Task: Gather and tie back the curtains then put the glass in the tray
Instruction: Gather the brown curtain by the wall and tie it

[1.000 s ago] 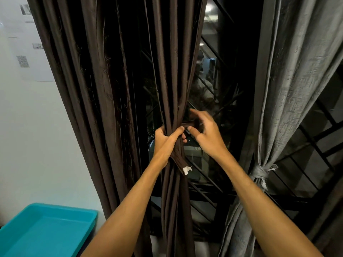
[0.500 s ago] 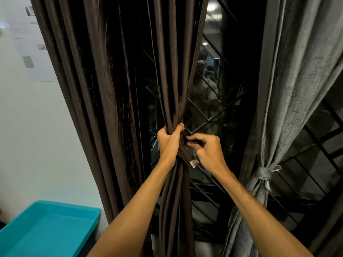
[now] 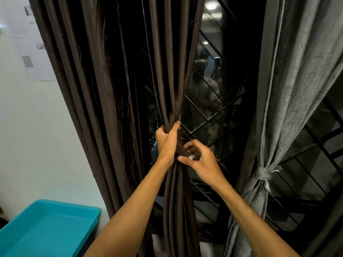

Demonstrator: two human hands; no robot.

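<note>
A dark brown curtain point(image 3: 172, 75) hangs in the middle, gathered into a narrow bunch. My left hand point(image 3: 167, 140) grips that bunch at its waist. Just right of it, my right hand point(image 3: 199, 159) pinches the brown tie-back strap point(image 3: 181, 151) wrapped round the bunch; a small white tag shows under its fingers. More brown curtain point(image 3: 83, 89) hangs loose to the left. A grey curtain point(image 3: 297, 80) on the right is tied with a grey knot point(image 3: 262, 173). The teal tray point(image 3: 46, 230) lies at the bottom left. No glass is in view.
A dark window with black diagonal metal bars point(image 3: 213, 117) stands behind the curtains and reflects ceiling lights. A white wall point(image 3: 37, 136) with paper sheets is on the left, behind the tray.
My right hand came down from above the strap to the strap's lower end beside my left hand. My left hand kept its grip on the bunch.
</note>
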